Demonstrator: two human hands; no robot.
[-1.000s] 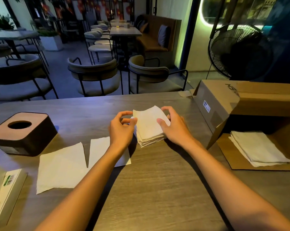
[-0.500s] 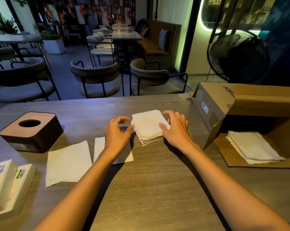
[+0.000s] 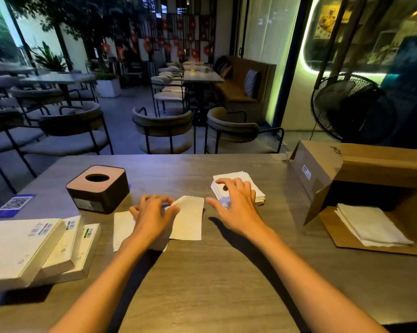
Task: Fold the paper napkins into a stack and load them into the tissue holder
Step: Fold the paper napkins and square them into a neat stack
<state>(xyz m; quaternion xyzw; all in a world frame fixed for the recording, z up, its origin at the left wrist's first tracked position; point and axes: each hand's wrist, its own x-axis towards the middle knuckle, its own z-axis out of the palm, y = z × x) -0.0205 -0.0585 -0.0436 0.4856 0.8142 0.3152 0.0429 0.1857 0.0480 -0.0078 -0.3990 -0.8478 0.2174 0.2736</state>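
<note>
Wood table [image 3: 202, 284], folded napkin stack [image 3: 250, 186]

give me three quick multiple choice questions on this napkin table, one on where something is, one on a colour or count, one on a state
1. Where do the white unfolded napkins in the open cardboard box lie?
A. on its lower flap
B. on top of it
C. under the table

2. What colour is the square tissue holder with the round hole?
A. green
B. dark brown
C. white

3. What is the left hand doing?
A. resting flat, idle
B. lifting the holder
C. pinching a loose white napkin

Answers:
1 A, they sit on the flap.
2 B, brown body.
3 C, its fingers lift the napkin's corner, while the right hand rests on the folded napkin stack.
</note>
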